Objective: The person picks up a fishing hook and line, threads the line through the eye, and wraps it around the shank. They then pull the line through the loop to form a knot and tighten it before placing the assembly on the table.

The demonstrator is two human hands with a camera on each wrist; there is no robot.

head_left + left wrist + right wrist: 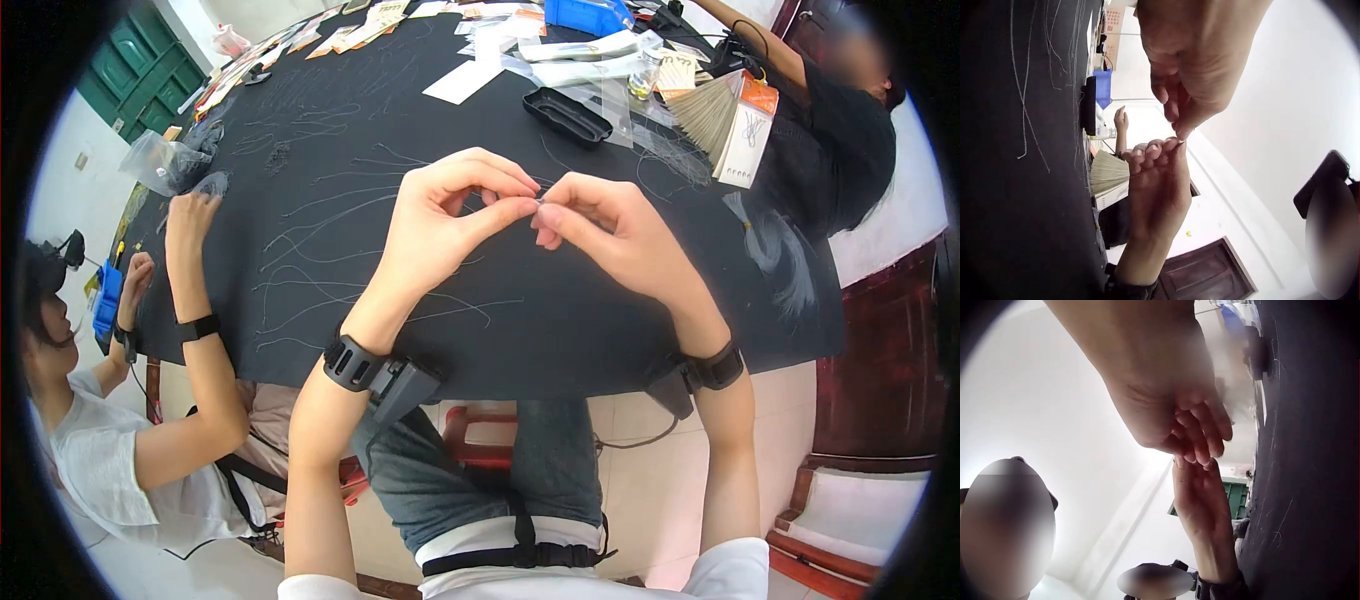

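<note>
Both hands meet above the black table point(600, 345) in the head view. The left hand point(435, 225) pinches something tiny between thumb and forefinger; the right hand point(615, 230) pinches at the same spot, its other fingers curled. Between the fingertips the item is too small to identify. In the left wrist view the left hand point(1197, 56) comes from above and its fingertips touch those of the right hand point(1157, 194). The right wrist view has the right hand point(1154, 394) above and the left hand point(1200, 500) below. Thin grey strands point(350, 285) lie on the table beneath the left hand.
A black tray point(567, 115), a fan of cards point(710, 115), white paper point(463, 82) and a blue bin point(588, 15) lie toward the back. Pale fibre bundles point(785, 260) rest at the right. One person point(130, 440) sits at left, another point(850, 130) at back right.
</note>
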